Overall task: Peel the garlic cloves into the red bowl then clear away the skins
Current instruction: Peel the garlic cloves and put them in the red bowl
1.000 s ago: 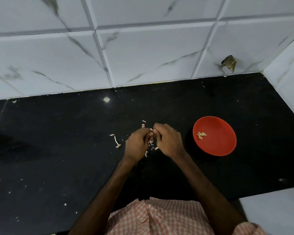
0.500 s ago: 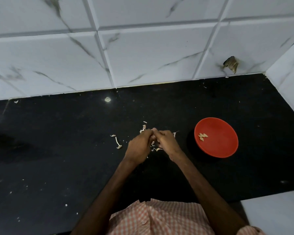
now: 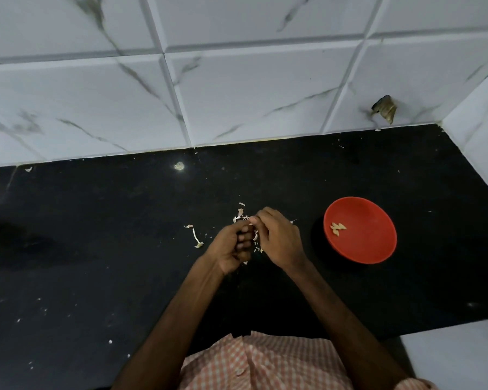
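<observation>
At mid counter (image 3: pixel 96 249), a garlic clove (image 3: pixel 255 235) — mostly hidden — is gripped by the curled left hand (image 3: pixel 231 247) and pinched by the right hand (image 3: pixel 281 239). In the red bowl (image 3: pixel 372 243), toward the right edge, peeled cloves (image 3: pixel 338 228) are held.

Over the black counter (image 3: pixel 96 249), the left hand (image 3: pixel 231 247) and the right hand (image 3: pixel 281 240) pinch a small pale garlic clove (image 3: pixel 255 235) between them, loose skins (image 3: pixel 197 238) lie around, and the red bowl (image 3: pixel 373 232) at right holds peeled cloves (image 3: pixel 338 228).

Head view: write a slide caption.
Left hand and right hand pinch garlic clove above scattered skins; peeled cloves in red bowl.
</observation>
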A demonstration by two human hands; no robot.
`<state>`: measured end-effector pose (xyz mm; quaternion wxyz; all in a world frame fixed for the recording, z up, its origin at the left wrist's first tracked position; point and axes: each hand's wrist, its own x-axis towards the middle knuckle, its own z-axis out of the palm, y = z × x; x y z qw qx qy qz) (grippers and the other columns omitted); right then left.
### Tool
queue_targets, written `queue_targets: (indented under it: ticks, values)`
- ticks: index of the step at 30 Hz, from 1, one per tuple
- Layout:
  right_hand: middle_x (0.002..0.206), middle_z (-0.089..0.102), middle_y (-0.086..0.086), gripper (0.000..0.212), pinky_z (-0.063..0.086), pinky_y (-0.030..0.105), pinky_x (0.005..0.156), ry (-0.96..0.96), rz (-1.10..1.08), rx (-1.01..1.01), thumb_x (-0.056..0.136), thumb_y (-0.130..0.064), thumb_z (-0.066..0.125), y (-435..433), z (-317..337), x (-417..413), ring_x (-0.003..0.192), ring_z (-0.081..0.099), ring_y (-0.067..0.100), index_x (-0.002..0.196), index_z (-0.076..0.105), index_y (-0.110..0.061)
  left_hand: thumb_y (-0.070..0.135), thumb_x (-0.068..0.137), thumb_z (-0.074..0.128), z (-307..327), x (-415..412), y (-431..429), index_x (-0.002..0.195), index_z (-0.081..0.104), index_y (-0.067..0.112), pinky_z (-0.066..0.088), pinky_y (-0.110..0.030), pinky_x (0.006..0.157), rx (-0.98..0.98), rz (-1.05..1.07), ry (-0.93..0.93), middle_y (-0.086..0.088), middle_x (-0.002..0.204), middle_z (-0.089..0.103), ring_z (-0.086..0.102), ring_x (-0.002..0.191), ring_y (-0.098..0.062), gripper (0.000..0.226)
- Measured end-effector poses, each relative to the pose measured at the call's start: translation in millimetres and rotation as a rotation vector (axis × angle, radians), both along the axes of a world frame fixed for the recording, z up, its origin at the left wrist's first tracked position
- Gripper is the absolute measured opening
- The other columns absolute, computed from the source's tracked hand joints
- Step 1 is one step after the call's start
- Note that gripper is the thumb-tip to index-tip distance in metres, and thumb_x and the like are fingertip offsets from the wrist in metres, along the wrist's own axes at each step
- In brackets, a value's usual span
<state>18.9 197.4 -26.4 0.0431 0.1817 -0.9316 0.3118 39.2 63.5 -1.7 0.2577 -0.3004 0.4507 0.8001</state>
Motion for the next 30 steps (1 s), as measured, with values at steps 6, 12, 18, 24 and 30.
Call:
queue_targets:
  ticks: [6, 12, 18, 24, 30]
  values:
    - [0.073, 0.051, -0.009, 0.016, 0.026, 0.012, 0.05, 0.106, -0.032, 0.069, 0.097, -0.016, 0.056, 0.4, 7.4, -2.9, 0.058, 0.044, 0.003, 0.081, 0.057, -0.014, 0.028, 0.102, 0.051, 0.2, 5.2, 7.8, 0.062, 0.046, 0.02, 0.017, -0.013, 0.034, -0.139, -0.056, 0.109, 0.009, 0.051, 0.033, 0.026, 0.041, -0.002, 0.04]
    - [0.068, 0.059, -0.001, 0.028, 0.039, 0.03, 0.055, 0.055, -0.007, 0.181, 0.105, -0.025, 0.046, -5.4, 11.5, -11.8, 0.057, 0.05, 0.012, 0.084, 0.059, -0.011, 0.028, 0.105, 0.046, -5.6, 14.1, 9.6, 0.072, 0.055, 0.014, 0.024, -0.016, 0.037, -0.261, -0.056, 0.275, 0.007, 0.057, 0.043, 0.033, 0.044, -0.003, 0.037]
    - [0.048, 0.057, 0.001, 0.053, 0.045, 0.031, 0.038, 0.096, -0.127, 0.094, 0.102, -0.04, 0.034, -6.7, 0.9, -7.0, 0.04, 0.056, 0.018, 0.062, 0.058, -0.013, 0.019, 0.106, 0.043, -6.5, 7.7, 12.8, 0.068, 0.056, 0.013, 0.034, -0.009, 0.045, -0.446, -0.052, 0.414, 0.013, 0.052, 0.05, 0.043, 0.045, 0.001, 0.041]
    - [0.055, 0.063, 0.003, 0.058, 0.054, 0.046, 0.065, -0.401, -0.32, -0.319, 0.091, -0.057, 0.052, -11.8, -10.8, -13.4, 0.056, 0.062, 0.021, 0.059, 0.063, -0.01, 0.016, 0.103, 0.05, -35.3, 7.0, 7.0, 0.086, 0.06, 0.014, 0.047, -0.035, 0.067, -0.861, -0.287, 0.618, 0.003, 0.076, 0.062, 0.056, 0.068, -0.016, 0.019]
    - [0.065, 0.069, 0.003, 0.038, 0.053, 0.04, 0.07, -0.557, -0.238, -0.489, 0.1, -0.031, 0.056, -1.5, -8.6, -13.0, 0.059, 0.061, 0.011, 0.072, 0.068, -0.008, 0.021, 0.103, 0.049, -38.4, 6.8, -0.2, 0.079, 0.059, 0.018, 0.044, -0.037, 0.067, -0.897, -0.239, 0.591, 0.001, 0.072, 0.062, 0.051, 0.066, -0.008, 0.026]
